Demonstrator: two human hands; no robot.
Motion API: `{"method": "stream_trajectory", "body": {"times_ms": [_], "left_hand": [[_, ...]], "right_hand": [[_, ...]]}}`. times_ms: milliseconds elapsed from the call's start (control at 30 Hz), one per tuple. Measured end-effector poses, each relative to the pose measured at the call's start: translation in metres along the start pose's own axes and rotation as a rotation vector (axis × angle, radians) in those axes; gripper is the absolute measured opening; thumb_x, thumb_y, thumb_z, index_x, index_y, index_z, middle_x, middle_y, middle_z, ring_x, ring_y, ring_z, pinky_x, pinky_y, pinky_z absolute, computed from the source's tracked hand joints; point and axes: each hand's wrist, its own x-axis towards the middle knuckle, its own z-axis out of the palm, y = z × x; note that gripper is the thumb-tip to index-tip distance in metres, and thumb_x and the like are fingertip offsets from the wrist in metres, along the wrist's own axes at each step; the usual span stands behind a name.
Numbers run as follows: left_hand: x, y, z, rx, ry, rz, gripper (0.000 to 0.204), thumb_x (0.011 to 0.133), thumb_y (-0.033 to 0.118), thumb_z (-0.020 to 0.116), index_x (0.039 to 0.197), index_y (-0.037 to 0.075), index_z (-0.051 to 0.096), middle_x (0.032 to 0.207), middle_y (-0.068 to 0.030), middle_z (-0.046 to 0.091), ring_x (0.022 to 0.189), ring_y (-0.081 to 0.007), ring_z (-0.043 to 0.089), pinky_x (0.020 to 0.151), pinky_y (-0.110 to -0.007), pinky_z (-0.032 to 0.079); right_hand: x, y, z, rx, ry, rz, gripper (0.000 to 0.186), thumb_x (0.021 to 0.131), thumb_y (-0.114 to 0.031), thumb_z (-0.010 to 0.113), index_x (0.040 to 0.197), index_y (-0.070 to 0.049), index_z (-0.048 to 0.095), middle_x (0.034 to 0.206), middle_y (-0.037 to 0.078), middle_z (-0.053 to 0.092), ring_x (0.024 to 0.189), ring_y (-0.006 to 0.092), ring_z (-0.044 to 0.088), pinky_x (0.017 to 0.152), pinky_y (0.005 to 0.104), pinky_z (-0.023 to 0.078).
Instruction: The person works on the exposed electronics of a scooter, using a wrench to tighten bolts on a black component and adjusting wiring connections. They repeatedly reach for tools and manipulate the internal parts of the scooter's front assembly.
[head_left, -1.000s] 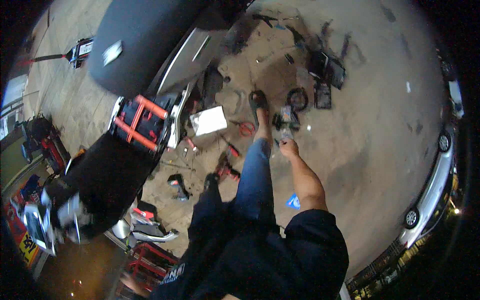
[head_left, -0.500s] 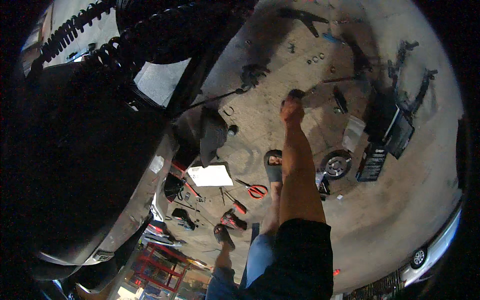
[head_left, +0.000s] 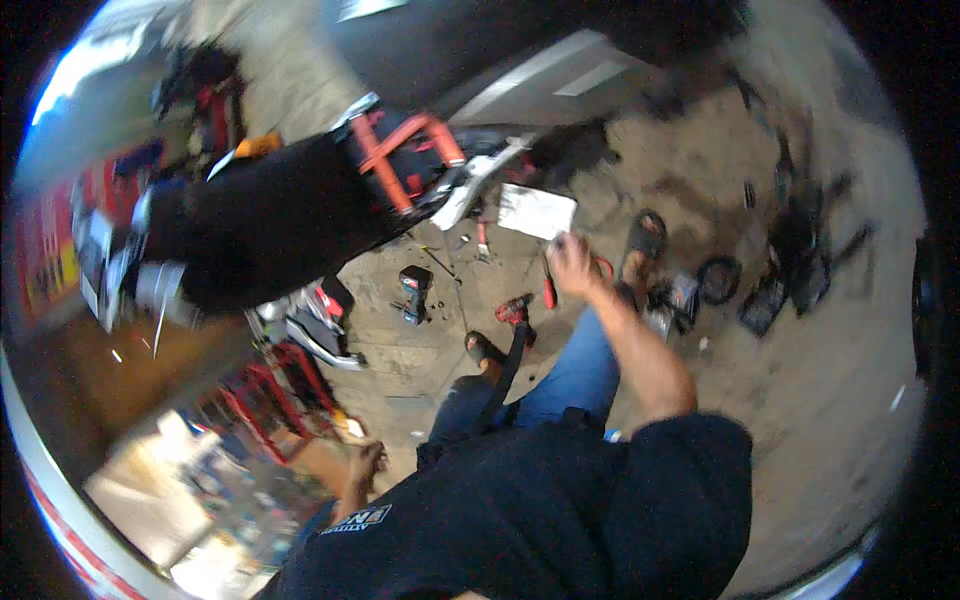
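My right hand point(head_left: 572, 266) reaches out over the floor, just below a white sheet of paper point(head_left: 537, 211). Its fingers are curled, and whatever may be inside them is blurred. Beside it lies a red-handled tool point(head_left: 549, 291), and a bit of a red handle point(head_left: 604, 268) shows behind the wrist. My left hand point(head_left: 369, 461) hangs low at the left, near the red shelving, its fingers too smeared to read. Between my hands, on the floor, are a red and black power tool point(head_left: 514, 311) by my foot and a dark power tool point(head_left: 413, 292).
A long black vehicle part point(head_left: 275, 220) with a red frame point(head_left: 400, 155) stands at the left. Red shelving point(head_left: 270, 400) is below it. At the right lie a round dark wheel-like part point(head_left: 718, 280), a black box point(head_left: 764, 303) and dark bracket-like parts point(head_left: 800, 230).
My view has swung left, bringing my left hand and the red shelving into sight. My right hand has drawn back from the far floor to near the paper.
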Motion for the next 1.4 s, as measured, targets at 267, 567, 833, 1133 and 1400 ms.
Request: {"method": "stream_trajectory", "body": {"times_ms": [267,567,833,1133,1400], "left_hand": [[0.067,-0.078,-0.180,-0.037,-0.152,0.997,0.052,0.084,0.019,0.065,0.130,0.000,0.047,0.114,-0.0184,0.059,0.095,-0.0253,0.062,0.081,-0.036,0.050],[0.096,-0.102,-0.302,-0.274,0.194,0.933,0.023,0.082,0.009,0.059,0.104,0.005,0.062,0.097,-0.0163,0.065,0.088,-0.0324,0.064,0.077,-0.040,0.051],[0.186,-0.015,-0.416,-0.771,-0.503,0.838,0.031,0.095,0.021,0.052,0.117,0.001,0.046,0.090,-0.0082,0.062,0.074,-0.0143,0.058,0.065,-0.028,0.048],[0.273,0.231,-0.491,-0.390,-0.809,0.771,0.032,0.094,0.019,0.053,0.120,0.001,0.048,0.084,-0.0040,0.063,0.069,-0.0092,0.057,0.059,-0.022,0.044],[0.281,0.369,-0.458,-0.093,-0.745,1.034,0.026,0.087,0.015,0.063,0.104,-0.003,0.057,0.071,-0.0056,0.064,0.061,-0.0096,0.057,0.055,-0.025,0.045]], "right_hand": [[-0.226,-0.387,0.201,-0.009,-0.547,-0.049,0.024,0.093,-0.022,0.054,0.104,0.000,0.054,0.092,0.015,0.061,0.084,0.0233,0.059,0.078,0.0347,0.048],[-0.308,-0.516,0.355,0.060,-0.409,-0.569,0.029,0.082,-0.013,0.064,0.106,0.000,0.053,0.112,0.021,0.054,0.104,0.0377,0.052,0.092,0.0441,0.040],[-0.217,-0.557,0.390,0.076,-0.735,-0.326,0.026,0.095,-0.024,0.048,0.107,-0.001,0.053,0.088,0.015,0.061,0.081,0.0284,0.061,0.073,0.0374,0.048],[-0.087,-0.685,0.461,0.507,-0.191,-0.188,0.030,0.101,-0.027,0.038,0.086,-0.004,0.050,0.061,0.000,0.046,0.053,0.0089,0.040,0.049,0.0248,0.034],[-0.028,-0.723,0.453,1.120,0.309,0.148,0.028,0.099,-0.030,0.045,0.101,-0.004,0.055,0.061,-0.002,0.041,0.051,0.0062,0.035,0.046,0.0227,0.030]]}}
